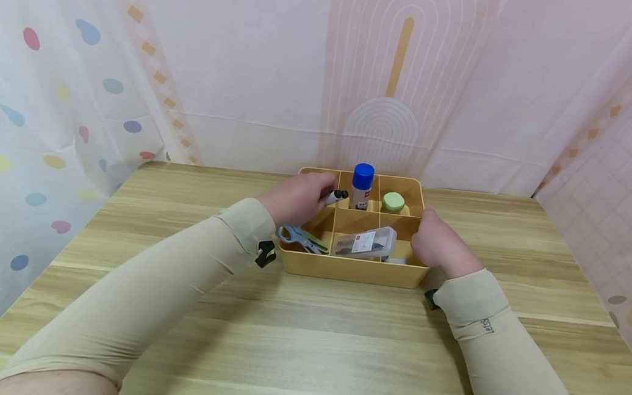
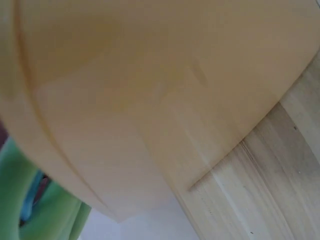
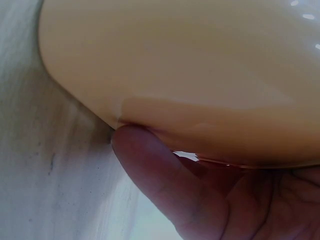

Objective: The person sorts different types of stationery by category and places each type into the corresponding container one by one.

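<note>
A tan compartment organizer (image 1: 352,269) stands at the back of the table. My left hand (image 1: 301,196) reaches over its back-left compartment and grips white markers with black ends (image 1: 337,196), partly hidden by the fingers. My right hand (image 1: 445,243) grips the organizer's right end; in the right wrist view the thumb (image 3: 155,172) presses its outer wall. Scissors with pale blue handles (image 1: 291,234) lie in the front-left compartment. A clear plastic case (image 1: 365,242) with a white label leans across the front. A blue-capped glue stick (image 1: 362,185) stands behind, beside a pale green round item (image 1: 393,202).
The organizer rests on a wood-grain table (image 1: 306,337) close to a patterned curtain (image 1: 248,64) at the back. More curtain (image 1: 21,158) hangs along the left side and the right. Green loops (image 2: 50,210) show past the organizer's rim in the left wrist view.
</note>
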Demonstrator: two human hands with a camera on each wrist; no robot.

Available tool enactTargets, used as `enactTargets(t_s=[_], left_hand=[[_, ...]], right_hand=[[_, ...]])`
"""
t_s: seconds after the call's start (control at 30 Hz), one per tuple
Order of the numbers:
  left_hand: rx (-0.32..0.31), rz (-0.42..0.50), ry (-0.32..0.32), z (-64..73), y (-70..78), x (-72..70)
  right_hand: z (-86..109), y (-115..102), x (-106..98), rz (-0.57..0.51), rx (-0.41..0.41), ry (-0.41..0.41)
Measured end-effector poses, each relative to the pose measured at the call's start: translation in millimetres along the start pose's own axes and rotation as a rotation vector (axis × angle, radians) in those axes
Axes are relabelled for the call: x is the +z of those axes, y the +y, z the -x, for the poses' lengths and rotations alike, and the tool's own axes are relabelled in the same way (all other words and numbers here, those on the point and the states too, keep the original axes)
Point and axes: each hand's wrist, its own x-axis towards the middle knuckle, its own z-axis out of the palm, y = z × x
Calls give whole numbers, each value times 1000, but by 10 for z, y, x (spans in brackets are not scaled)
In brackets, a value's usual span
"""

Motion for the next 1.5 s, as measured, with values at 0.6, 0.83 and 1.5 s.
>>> enactTargets(t_s=[0.6,0.83,1.5], left_hand=[[-22,-12,6,-2,-17,34],[-25,-22,6,-13,-43,46],[-18,33,14,96,-46,-32]], right_hand=[[10,-14,-2,-4,8,-9],[10,-17,-5,13,-12,-5],[9,-18,-1,10,-7,-12]])
